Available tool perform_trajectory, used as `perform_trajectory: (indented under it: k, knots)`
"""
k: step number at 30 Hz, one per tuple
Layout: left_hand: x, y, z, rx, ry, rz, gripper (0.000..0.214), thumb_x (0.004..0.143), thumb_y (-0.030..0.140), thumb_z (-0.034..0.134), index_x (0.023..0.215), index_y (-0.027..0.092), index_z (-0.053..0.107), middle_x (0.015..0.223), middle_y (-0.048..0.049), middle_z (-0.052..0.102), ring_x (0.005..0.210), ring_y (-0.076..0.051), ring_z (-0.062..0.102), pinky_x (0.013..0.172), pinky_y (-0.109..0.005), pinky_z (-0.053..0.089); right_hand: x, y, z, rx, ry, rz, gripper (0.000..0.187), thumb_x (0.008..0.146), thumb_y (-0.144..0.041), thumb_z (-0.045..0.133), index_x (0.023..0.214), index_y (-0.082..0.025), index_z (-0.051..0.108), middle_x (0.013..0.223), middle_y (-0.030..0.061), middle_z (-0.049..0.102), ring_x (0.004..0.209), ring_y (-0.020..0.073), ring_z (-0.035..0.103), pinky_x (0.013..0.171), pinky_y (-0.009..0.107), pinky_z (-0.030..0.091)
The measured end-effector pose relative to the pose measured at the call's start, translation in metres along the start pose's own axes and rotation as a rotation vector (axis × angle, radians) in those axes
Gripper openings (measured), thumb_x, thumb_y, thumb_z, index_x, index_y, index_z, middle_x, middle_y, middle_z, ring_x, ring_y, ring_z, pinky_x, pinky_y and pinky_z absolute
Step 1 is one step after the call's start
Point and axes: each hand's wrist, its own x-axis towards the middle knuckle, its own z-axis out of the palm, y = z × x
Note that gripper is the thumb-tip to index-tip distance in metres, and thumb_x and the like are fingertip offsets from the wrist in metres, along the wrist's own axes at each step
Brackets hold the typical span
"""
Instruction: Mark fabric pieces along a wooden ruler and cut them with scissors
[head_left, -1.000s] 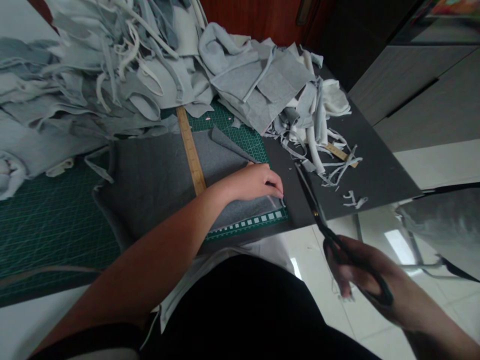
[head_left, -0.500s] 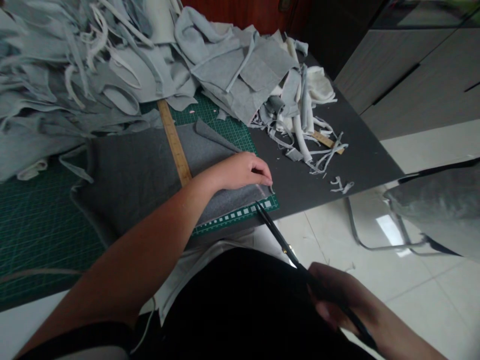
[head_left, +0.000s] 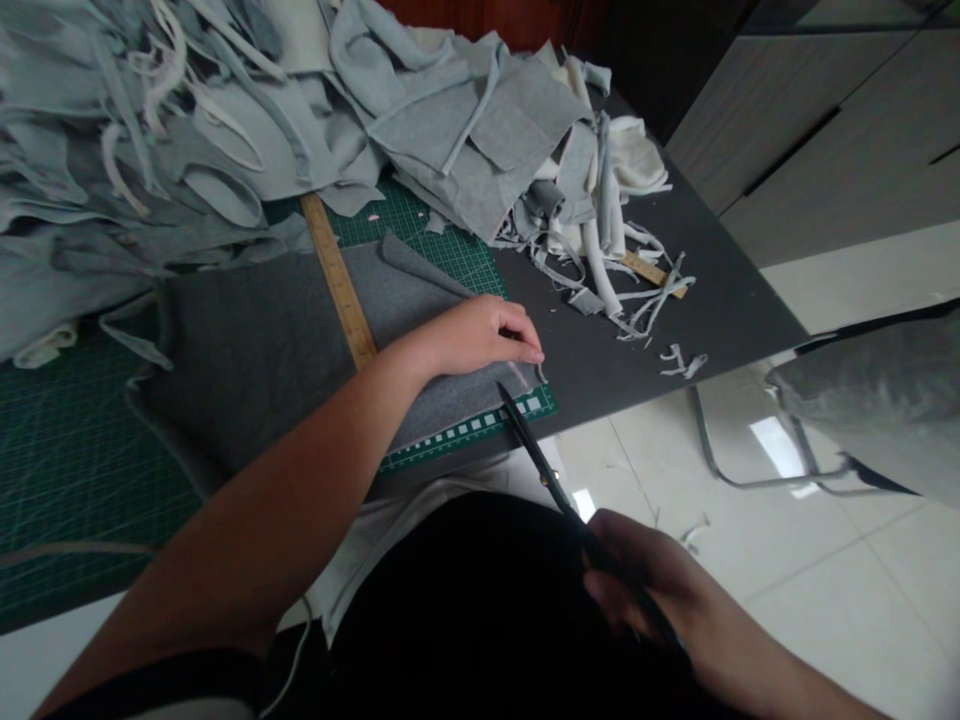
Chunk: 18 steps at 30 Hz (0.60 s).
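Observation:
A dark grey fabric sheet lies flat on a green cutting mat. My left hand rests on the sheet's right end, fingers curled and pinching its edge near the mat's corner. My right hand is closed round the handles of black scissors. Their blades point up and left, and the tips touch the near right edge of the grey sheet, just below my left fingers. A wooden ruler lies across the sheet.
A big heap of pale grey fabric scraps covers the table's far side. Thin strips and offcuts lie on the dark tabletop at right. A chair with a grey cushion stands on the tiled floor.
My right hand brought the scissors from the right of the mat, down and left, until the blade tips reached the sheet's near right edge. My left hand stayed on the fabric.

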Motion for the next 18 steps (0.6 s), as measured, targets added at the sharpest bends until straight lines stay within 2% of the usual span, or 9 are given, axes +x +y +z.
perform_trajectory:
  k: [6,13,18]
  knots:
    - [0.000,0.000,0.000,-0.016,0.011,-0.010,0.006,0.086,0.022,0.075,0.082,0.020,0.079,0.083,0.0007,0.071,0.086,-0.014,0.066,0.087,-0.030,0.047,0.003,0.002,0.006,0.017,-0.030,-0.030,0.068,0.076,-0.087,0.064,0.085,-0.021,0.050,0.076,-0.0018,0.048,0.068,0.0127,0.044,0.062,0.026,0.039]
    - [0.001,-0.003,0.000,-0.021,0.012,-0.003,0.007,0.086,0.023,0.076,0.082,0.019,0.079,0.084,0.0003,0.070,0.085,-0.014,0.065,0.086,-0.031,0.047,0.004,-0.001,0.008,0.048,-0.025,-0.028,0.059,0.076,-0.073,0.077,0.086,-0.021,0.051,0.073,-0.0034,0.050,0.066,0.0121,0.046,0.060,0.025,0.039]
    - [0.001,-0.002,0.001,-0.018,0.008,-0.024,0.007,0.086,0.023,0.075,0.081,0.019,0.079,0.084,0.0003,0.070,0.085,-0.015,0.065,0.086,-0.031,0.047,0.008,0.007,0.010,0.123,-0.051,-0.054,0.062,0.080,-0.080,0.068,0.087,-0.021,0.050,0.070,-0.0045,0.049,0.062,0.0102,0.044,0.056,0.023,0.038]
